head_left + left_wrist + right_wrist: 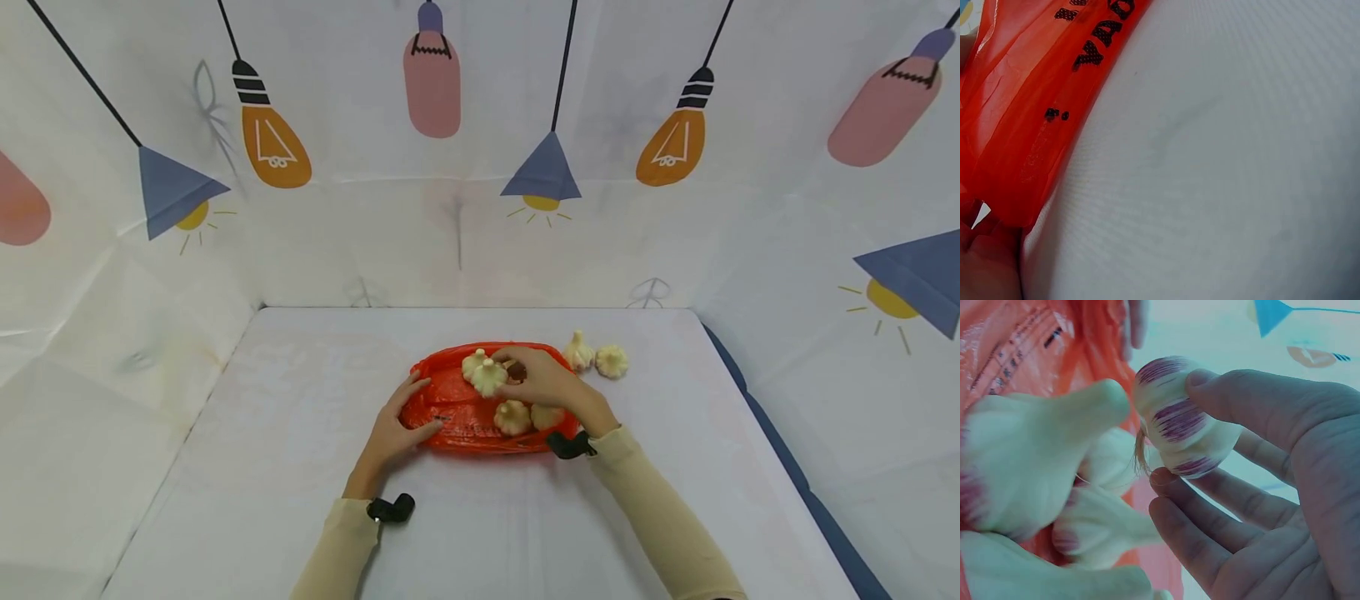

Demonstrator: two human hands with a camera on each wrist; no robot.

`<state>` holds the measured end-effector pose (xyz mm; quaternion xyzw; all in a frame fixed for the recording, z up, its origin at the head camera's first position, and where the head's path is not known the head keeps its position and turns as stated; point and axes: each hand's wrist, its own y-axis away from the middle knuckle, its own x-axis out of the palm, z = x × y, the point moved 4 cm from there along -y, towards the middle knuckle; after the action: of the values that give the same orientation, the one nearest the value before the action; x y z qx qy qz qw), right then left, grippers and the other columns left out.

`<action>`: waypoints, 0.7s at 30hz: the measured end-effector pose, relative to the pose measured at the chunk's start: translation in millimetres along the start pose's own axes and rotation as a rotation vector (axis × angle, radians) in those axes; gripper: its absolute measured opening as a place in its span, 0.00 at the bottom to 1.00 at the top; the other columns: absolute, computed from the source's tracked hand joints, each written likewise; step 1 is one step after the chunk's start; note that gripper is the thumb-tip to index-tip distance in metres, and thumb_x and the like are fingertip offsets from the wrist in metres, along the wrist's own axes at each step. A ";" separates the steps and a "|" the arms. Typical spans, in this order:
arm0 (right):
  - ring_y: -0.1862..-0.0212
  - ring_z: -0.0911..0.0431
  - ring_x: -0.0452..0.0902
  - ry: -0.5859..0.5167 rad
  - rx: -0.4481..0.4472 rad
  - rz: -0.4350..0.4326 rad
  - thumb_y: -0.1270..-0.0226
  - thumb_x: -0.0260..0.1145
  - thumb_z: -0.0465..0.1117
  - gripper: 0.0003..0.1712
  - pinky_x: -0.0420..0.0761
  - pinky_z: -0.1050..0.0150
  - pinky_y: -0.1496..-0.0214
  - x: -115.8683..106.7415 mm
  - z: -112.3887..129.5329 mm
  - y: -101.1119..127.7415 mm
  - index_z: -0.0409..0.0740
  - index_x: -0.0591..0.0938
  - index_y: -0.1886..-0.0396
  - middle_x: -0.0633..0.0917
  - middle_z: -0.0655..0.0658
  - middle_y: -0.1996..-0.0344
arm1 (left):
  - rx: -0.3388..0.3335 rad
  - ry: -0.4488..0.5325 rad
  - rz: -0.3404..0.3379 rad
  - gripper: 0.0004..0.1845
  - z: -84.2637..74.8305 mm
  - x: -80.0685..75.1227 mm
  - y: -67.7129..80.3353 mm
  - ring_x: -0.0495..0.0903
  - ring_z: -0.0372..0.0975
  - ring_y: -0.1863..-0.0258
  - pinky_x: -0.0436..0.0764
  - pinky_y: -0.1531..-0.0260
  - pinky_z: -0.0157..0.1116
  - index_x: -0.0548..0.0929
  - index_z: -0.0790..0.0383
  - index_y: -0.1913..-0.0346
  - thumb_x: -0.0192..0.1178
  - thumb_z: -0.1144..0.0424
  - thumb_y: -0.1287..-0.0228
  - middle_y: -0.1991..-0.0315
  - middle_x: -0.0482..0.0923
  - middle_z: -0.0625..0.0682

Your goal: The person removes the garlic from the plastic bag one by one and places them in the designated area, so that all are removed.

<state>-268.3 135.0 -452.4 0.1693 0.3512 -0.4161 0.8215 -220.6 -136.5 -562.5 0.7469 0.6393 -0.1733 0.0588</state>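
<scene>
A red plastic bag [465, 417], lettered in black, lies spread in the middle of the table with several garlic bulbs on it. My right hand [543, 379] pinches one garlic bulb [1179, 419] between thumb and fingertips above the bag; purple streaks and dry roots show on it. Close to that hand are other bulbs [1022, 462], with two paler ones [512, 417] along the bag's near side. At the bag's left end, my left hand [393, 429] touches the rim with thumb and fingers spread apart. Part of that hand is hidden by red film in the left wrist view.
Two more garlic bulbs [612, 362] lie on the white table [315, 367] just beyond the bag's right end. A white sheet [360, 225] printed with lamps hangs behind and beside the table. Dark blue cloth [795, 467] shows along the right edge.
</scene>
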 end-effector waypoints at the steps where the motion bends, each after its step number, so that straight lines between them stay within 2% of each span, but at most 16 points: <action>1: 0.48 0.54 0.85 -0.010 -0.003 -0.012 0.34 0.75 0.45 0.28 0.85 0.59 0.46 -2.2 0.1 1.1 0.47 0.80 0.36 0.85 0.46 0.42 | 0.001 0.000 0.000 0.42 0.0 0.1 0.1 0.50 0.53 0.17 0.51 0.22 0.63 0.72 0.55 0.26 0.76 0.53 0.43 0.18 0.56 0.50; 12: 0.43 0.49 0.84 -0.068 0.041 -0.048 0.34 0.74 0.46 0.30 0.85 0.51 0.40 -8.8 -4.5 7.7 0.46 0.79 0.34 0.84 0.45 0.40 | 0.024 0.010 -0.006 0.41 2.0 -0.1 0.1 0.51 0.53 0.17 0.51 0.22 0.64 0.73 0.55 0.26 0.76 0.55 0.43 0.18 0.56 0.51; 21: 0.40 0.44 0.82 -0.151 0.083 -0.109 0.33 0.73 0.47 0.31 0.83 0.48 0.38 -10.5 -8.0 14.9 0.46 0.77 0.32 0.81 0.42 0.36 | -0.001 0.018 -0.005 0.41 -0.7 -0.1 0.5 0.50 0.53 0.17 0.50 0.22 0.63 0.72 0.52 0.26 0.77 0.54 0.42 0.18 0.55 0.49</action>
<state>-264.1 154.3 -450.6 0.1522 0.2792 -0.4859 0.8141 -220.1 -136.5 -561.9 0.7469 0.6416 -0.1663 0.0529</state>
